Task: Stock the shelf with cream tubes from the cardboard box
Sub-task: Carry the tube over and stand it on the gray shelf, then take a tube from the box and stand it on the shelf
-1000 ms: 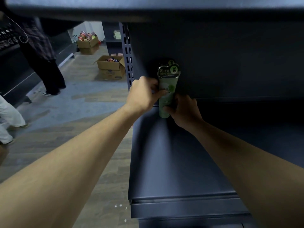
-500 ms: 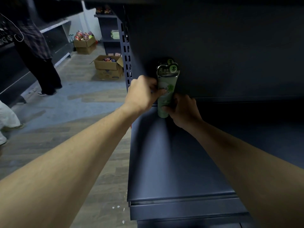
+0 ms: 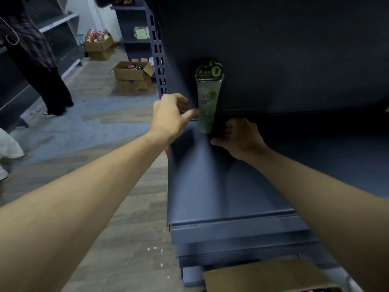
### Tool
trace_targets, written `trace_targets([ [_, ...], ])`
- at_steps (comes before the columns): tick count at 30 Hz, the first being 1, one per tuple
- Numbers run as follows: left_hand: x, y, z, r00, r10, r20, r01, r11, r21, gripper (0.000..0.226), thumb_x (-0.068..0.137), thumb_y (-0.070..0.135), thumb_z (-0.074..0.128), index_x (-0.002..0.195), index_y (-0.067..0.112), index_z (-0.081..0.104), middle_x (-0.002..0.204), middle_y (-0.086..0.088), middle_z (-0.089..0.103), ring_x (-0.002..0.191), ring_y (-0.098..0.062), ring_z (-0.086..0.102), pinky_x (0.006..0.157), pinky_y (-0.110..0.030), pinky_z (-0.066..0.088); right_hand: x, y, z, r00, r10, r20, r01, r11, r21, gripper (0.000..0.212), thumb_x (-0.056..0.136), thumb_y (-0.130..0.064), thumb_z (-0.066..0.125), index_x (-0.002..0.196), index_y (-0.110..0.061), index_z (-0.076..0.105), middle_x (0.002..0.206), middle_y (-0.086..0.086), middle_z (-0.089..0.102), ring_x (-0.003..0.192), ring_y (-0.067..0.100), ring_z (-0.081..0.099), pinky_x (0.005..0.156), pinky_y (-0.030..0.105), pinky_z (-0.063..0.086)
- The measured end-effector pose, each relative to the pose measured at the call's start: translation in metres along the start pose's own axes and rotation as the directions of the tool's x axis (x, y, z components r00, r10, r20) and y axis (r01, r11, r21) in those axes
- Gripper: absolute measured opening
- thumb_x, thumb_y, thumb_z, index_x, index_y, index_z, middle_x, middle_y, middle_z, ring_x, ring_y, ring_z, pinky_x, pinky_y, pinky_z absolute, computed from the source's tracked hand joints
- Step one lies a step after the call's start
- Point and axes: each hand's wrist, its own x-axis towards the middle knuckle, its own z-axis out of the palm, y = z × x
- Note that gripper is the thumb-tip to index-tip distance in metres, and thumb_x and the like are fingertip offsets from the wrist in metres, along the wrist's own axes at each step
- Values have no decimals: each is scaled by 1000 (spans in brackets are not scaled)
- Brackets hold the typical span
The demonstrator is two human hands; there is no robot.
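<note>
The green cream tube [image 3: 207, 102] stands cap-down against the shelf [image 3: 210, 186] back: light, soft-walled, easily tipped. Best gripped mid-body. The left hand [image 3: 170, 116] hovers half-open, thumb at its side; the right hand [image 3: 242, 138] sits loosely curled, holding nothing.

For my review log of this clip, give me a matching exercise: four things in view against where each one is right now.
Things:
1. cream tube
2. left hand
3. right hand
4. cardboard box

Places:
A. bottom edge of view, below the shelf front
B. standing upright against the shelf's back panel
C. on the shelf just right of the tube's base
D. at the shelf's left edge, thumb toward the tube

Pairs: 1-B, 2-D, 3-C, 4-A
</note>
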Motion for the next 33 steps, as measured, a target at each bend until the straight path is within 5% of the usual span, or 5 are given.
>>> trace_targets([
  [6, -67, 7, -13, 984, 18, 177, -42, 990, 133, 38, 84, 29, 76, 115, 9, 66, 108, -6, 72, 95, -20, 70, 92, -39, 54, -69, 8, -32, 998, 22, 67, -25, 999, 38, 68, 77, -38, 81, 132, -6, 56, 122, 9, 67, 111, 22, 64, 98, 35, 51],
  [18, -231, 82, -35, 940, 57, 336, -109, 984, 140, 33, 86, 33, 74, 110, 12, 65, 107, -3, 73, 94, -16, 71, 86, -25, 49, -261, 34, -104, 989, 138, 62, -149, 954, 260, 58, 84, -21, 78, 133, -2, 54, 126, 14, 64, 112, 18, 64, 94, 16, 45],
  [24, -292, 78, -18, 898, 40, 439, -87, 992, 87, 36, 83, 36, 76, 110, 14, 65, 106, 1, 73, 90, -13, 71, 87, -35, 55, -313, 59, -93, 970, 205, 127, -227, 957, 183, 57, 81, -23, 81, 129, -2, 57, 121, 15, 67, 107, 20, 67, 99, 29, 52],
  [28, -318, 68, -1, 866, 1, 500, -38, 997, 65, 35, 83, 38, 76, 108, 16, 66, 101, 1, 73, 85, -13, 71, 86, -36, 56, -334, 70, -76, 949, 262, 175, -283, 953, 105, 57, 82, -24, 80, 130, -3, 57, 123, 13, 66, 109, 19, 66, 98, 26, 50],
  [33, -350, 54, 23, 796, -31, 604, 12, 999, 36, 37, 84, 36, 75, 111, 13, 65, 103, -4, 73, 88, -17, 70, 84, -37, 57, -353, 81, -52, 894, 342, 291, -312, 939, -144, 52, 87, -32, 74, 129, -7, 57, 121, 10, 68, 112, 23, 64, 99, 35, 49],
])
